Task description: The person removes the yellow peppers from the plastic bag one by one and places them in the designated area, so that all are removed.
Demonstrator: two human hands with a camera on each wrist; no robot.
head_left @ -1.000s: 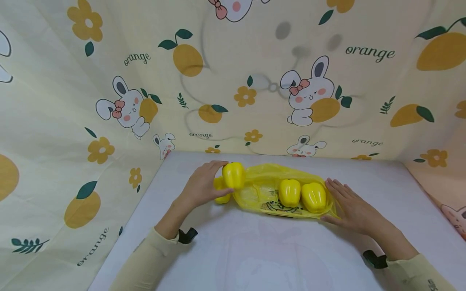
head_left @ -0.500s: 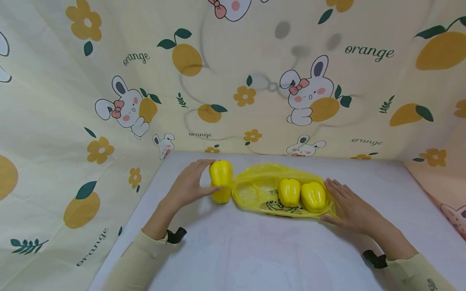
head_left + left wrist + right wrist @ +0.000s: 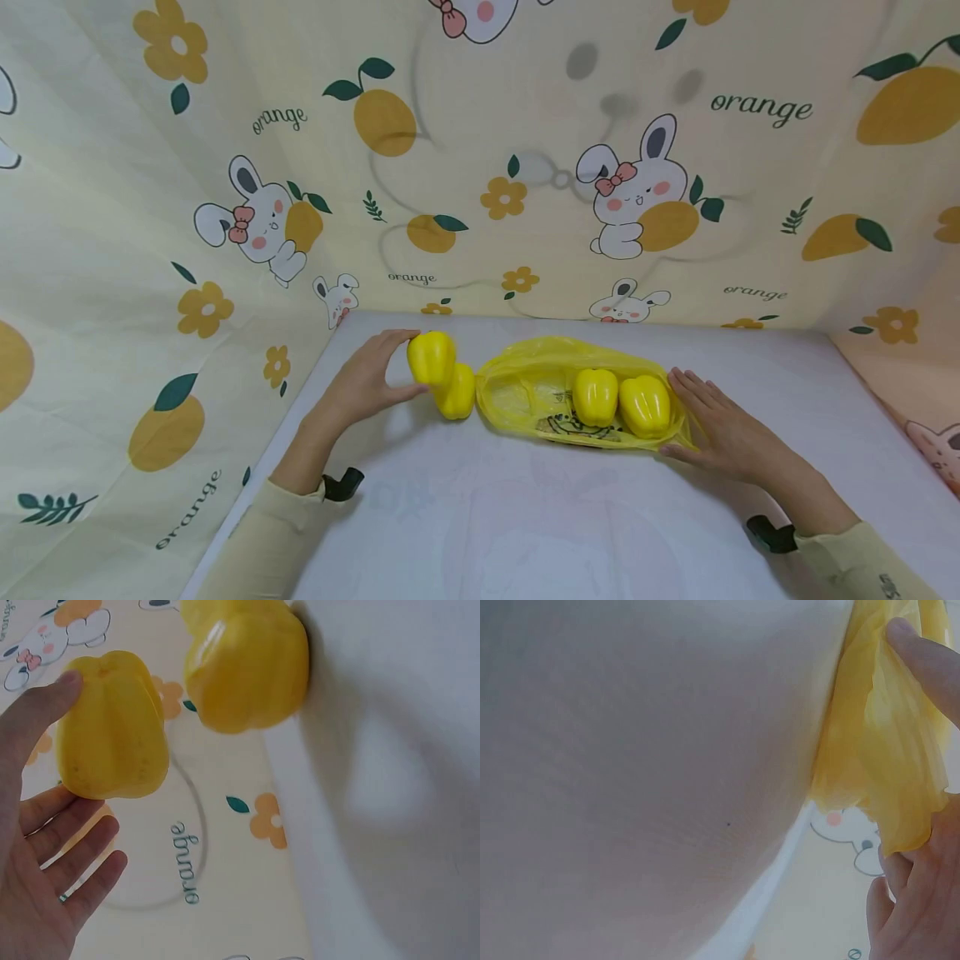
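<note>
My left hand [image 3: 358, 382] holds a glossy yellow bell pepper [image 3: 431, 358] between thumb and fingertips. In the left wrist view the same pepper [image 3: 112, 727] shows with the thumb at its top end and fingers at its bottom. Behind and below it sits a second yellow pepper [image 3: 458, 400] on the table, partly covered by the held one. A thin yellow plastic bag [image 3: 517, 392] lies to the right. Two more peppers, one [image 3: 596, 398] beside the other [image 3: 645, 407], rest within its right part. My right hand [image 3: 727, 433] touches the bag's right end with extended fingers, thumb against the plastic.
The white table [image 3: 525, 525] reaches back to a cream cloth backdrop [image 3: 465, 167] printed with rabbits and oranges. More of this cloth hangs at the left and right sides. Dark printing [image 3: 577, 429] marks the bag's front.
My left hand has moved left with its pepper, from the bag's left end to just left of the pepper on the table. My right hand and the bag have stayed nearly still.
</note>
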